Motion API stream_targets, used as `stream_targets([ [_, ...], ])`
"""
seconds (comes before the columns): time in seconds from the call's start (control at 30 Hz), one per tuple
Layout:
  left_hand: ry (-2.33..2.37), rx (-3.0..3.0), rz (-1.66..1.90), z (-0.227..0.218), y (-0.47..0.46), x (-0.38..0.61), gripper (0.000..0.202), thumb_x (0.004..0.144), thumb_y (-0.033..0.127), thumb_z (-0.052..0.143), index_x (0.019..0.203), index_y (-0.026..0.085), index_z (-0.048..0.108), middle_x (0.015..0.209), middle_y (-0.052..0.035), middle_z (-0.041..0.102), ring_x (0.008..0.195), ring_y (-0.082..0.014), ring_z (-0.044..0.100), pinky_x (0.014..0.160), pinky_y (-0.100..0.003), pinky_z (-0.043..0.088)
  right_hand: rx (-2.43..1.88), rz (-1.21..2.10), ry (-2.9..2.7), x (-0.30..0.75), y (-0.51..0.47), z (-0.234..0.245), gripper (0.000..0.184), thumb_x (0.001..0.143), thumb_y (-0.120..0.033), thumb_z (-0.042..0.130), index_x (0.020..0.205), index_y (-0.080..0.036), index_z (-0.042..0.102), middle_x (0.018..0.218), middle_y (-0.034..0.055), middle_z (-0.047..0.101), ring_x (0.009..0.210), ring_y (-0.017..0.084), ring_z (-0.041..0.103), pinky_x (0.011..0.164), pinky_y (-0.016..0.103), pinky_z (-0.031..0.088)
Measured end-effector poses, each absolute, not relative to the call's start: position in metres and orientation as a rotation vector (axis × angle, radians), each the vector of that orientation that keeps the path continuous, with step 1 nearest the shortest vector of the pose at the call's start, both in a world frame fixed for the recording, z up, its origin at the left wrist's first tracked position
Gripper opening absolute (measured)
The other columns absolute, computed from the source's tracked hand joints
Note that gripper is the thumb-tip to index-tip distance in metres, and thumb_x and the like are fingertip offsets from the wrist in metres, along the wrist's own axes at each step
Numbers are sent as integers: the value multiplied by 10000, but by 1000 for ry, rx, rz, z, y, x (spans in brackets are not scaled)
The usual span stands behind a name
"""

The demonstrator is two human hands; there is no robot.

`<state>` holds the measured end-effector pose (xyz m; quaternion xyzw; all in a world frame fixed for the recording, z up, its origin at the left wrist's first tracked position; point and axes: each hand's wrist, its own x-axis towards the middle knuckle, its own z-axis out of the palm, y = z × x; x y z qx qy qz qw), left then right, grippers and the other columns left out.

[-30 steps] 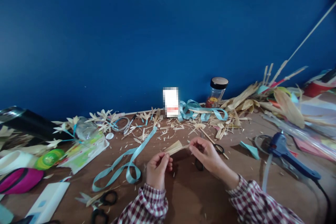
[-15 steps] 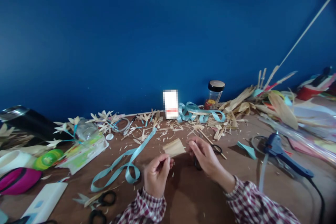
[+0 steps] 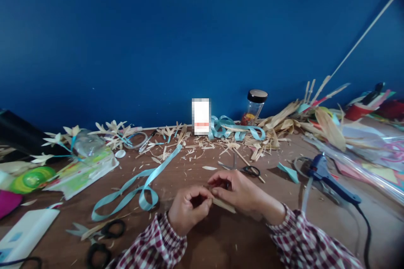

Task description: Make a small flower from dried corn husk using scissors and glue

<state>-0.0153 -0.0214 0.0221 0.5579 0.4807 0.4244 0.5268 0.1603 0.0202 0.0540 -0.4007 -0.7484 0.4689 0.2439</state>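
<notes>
Low over the brown table, my left hand (image 3: 191,210) pinches one end of a small pale piece of dried corn husk (image 3: 224,206). My right hand (image 3: 238,191) is curled over the same husk, thumb and fingers on its upper side, with part of the piece covered by them. The husk shows as a narrow strip, folded or seen edge-on; I cannot tell which. Just beyond my right hand lie dark-handled scissors (image 3: 251,171). A second pair of scissors (image 3: 104,229) rests open to the left of my left sleeve, beside a light blue ribbon (image 3: 148,193).
Husk flowers (image 3: 115,128) on blue stems lie at the back left. A lidded jar (image 3: 255,107) stands by the blue wall near a heap of husks (image 3: 284,119). On the right is a blue glue gun (image 3: 334,183) with its cord. A white box-like object (image 3: 28,233) lies front left.
My hands have come together around the husk, which lay flat and broad between them before and now looks narrow. My right hand moved in from the right. The view has shifted slightly.
</notes>
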Motion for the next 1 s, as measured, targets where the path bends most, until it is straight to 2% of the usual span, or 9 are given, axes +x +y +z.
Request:
stream_targets([
  [0.2,1103,1261,1080,25,-21,-19,128,650,288,648,618,166,668,512,-20,549,477,-126,456,488,-228,375,-1040,1442,-1993,159,20,52,249,743,-158,549,973,-174,645,762,14,635,675,131,555,580,214,428],
  [0.3,1119,1254,1139,28,-21,-22,194,678,341,634,599,167,606,513,1,490,481,-111,407,479,-212,338,-1030,1500,-1878,160,20,52,279,758,-186,535,1022,-196,624,784,5,610,685,128,534,587,218,420],
  [0.4,1120,1287,1206,26,-20,-22,234,632,321,689,604,181,504,531,38,439,482,-90,375,459,-192,315,-1005,1603,-1745,157,19,52,231,766,-226,533,977,-185,617,800,11,599,698,134,524,589,221,418],
  [0.5,1159,1237,1216,21,-17,-22,305,591,261,734,792,199,513,571,62,465,486,-88,416,448,-184,339,-998,1620,-1685,154,17,50,171,772,-234,529,910,-169,606,746,-1,571,649,115,499,562,205,395],
  [0.6,1153,1129,1169,17,-12,-24,494,604,247,734,1035,195,498,650,34,570,568,-121,526,526,-215,423,-1017,1559,-1630,150,17,46,133,776,-241,534,868,-160,586,668,-28,516,584,88,456,523,185,364],
  [0.73,1100,918,1185,13,-7,-27,356,609,284,736,887,158,551,753,-44,651,682,-160,597,638,-267,467,-1016,1607,-1485,147,18,43,136,759,-290,557,807,-165,529,618,-54,466,512,70,440,470,175,368],
  [0.83,1042,760,1352,11,-7,-26,336,608,324,734,827,197,512,701,1,632,603,-134,582,555,-237,455,-1024,1665,-1409,145,18,41,174,743,-321,575,755,-175,482,599,-58,479,488,70,465,470,185,405],
  [0.9,1036,746,1404,10,-8,-23,294,601,330,740,718,190,509,615,34,585,529,-102,542,496,-202,422,-1014,1686,-1373,144,18,39,195,736,-333,587,743,-178,470,588,-61,485,482,68,471,473,186,416],
  [1.0,988,742,1381,9,-10,-21,210,622,296,737,718,160,609,680,-3,627,608,-116,576,565,-216,453,-968,1703,-1318,144,18,36,225,734,-364,603,751,-180,475,576,-65,484,471,64,464,462,180,410],
])
